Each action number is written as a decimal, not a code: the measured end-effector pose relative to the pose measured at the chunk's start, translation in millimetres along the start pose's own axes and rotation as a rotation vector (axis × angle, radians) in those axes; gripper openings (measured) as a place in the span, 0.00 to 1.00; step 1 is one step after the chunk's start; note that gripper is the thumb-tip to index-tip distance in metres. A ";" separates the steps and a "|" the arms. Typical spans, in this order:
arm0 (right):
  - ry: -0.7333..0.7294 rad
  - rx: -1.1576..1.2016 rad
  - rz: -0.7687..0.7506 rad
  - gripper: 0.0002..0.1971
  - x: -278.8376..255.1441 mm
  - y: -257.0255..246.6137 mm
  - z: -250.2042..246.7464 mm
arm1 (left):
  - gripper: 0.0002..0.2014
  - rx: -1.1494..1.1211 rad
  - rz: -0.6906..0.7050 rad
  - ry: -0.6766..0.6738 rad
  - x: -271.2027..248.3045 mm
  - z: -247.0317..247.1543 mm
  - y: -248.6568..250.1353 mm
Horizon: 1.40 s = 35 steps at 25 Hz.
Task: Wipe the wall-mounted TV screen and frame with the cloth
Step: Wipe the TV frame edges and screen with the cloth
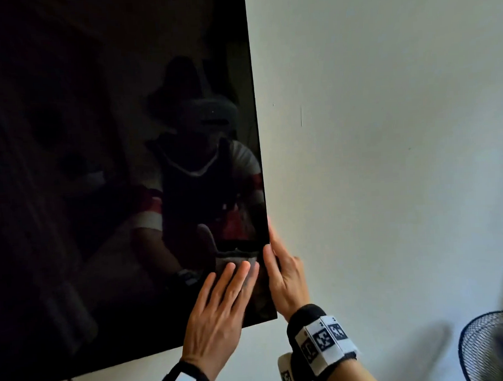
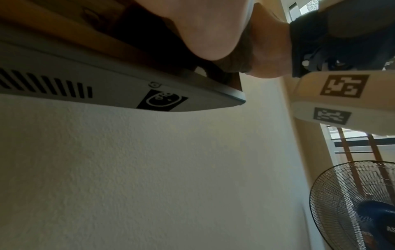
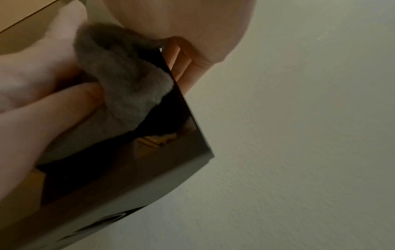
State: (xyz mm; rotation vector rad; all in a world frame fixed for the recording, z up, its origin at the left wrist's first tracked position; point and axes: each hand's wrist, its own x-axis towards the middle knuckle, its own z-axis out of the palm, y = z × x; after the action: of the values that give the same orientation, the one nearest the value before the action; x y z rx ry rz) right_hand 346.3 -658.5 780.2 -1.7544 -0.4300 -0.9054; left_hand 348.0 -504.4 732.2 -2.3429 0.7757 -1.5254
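Wall-mounted TV (image 1: 99,168) on white wall (image 1: 386,127), left hand (image 1: 218,315) flat, fingers straight, pressing grey cloth (image 3: 128,81) on screen's lower right corner, right hand (image 1: 286,278) gripping right frame edge, fingers behind.

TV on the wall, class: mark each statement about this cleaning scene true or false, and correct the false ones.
1. The left hand lies on the TV screen near its lower right corner, fingers straight. True.
2. The right hand hangs clear of the TV. False: it holds the TV's right edge, thumb in front and fingers behind.
3. The cloth is grey. True.
4. The screen shows a bright picture. False: it is dark and only reflects the room.
5. A fan stands at the lower right. True.
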 end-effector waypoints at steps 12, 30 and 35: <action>0.052 0.021 -0.075 0.28 28.4 -9.9 -0.9 | 0.30 -0.011 -0.100 0.018 59.0 -37.9 -30.7; 0.096 -0.072 -0.059 0.22 33.0 -18.1 -2.2 | 0.32 0.058 -0.070 0.066 139.7 -77.7 -77.7; 0.076 -0.104 -0.053 0.19 30.7 -12.2 1.9 | 0.31 0.065 -0.095 0.103 161.9 -84.8 -80.0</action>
State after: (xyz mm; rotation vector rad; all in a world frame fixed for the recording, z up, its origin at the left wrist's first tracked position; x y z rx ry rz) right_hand 358.6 -656.4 810.8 -1.8030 -0.3877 -1.0451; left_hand 346.5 -519.9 931.0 -2.3001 0.6358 -1.6953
